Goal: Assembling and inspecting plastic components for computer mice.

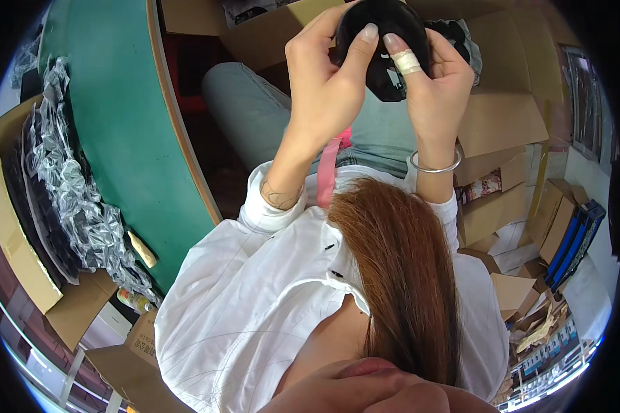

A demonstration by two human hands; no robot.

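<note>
A round black plastic part (384,41) is held up in front of me, above my lap, near the top of the view. My left hand (327,82) grips its left side, thumb pressed on the front face. My right hand (434,86) holds its right side; a white bandage wraps one finger and a silver bangle circles the wrist. Much of the part is hidden behind my fingers. My white sleeves, long reddish-brown hair and a pink strap fill the lower middle.
A green table (124,131) with a wooden rim curves along the left, with a cardboard box (21,227) of black parts in clear wrap beside it. Open cardboard boxes (503,124) stand to the right and behind. Blue flat items (575,241) lean at the far right.
</note>
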